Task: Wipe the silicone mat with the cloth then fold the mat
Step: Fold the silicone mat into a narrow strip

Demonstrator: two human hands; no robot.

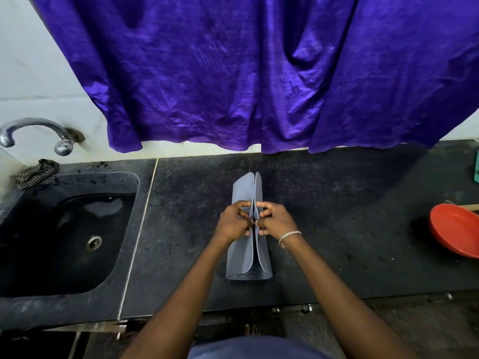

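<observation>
Pinching the two raised long edges of the grey silicone mat (238, 257) together, the left hand (234, 221) and right hand (277, 220) are meeting over its middle, fingers curled tight on the edges. The mat is sitting as a narrow trough on the dark countertop (337, 216), right of the sink (103, 178). A checked cloth (36, 173) is lying bunched at the sink's far corner, below the tap (33, 130). A red bowl (456, 229) is sitting well apart at the right edge.

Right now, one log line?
phase: folding; mat: edges pinched together upright; left hand: pinches mat; right hand: pinches mat; cloth: beside sink
</observation>
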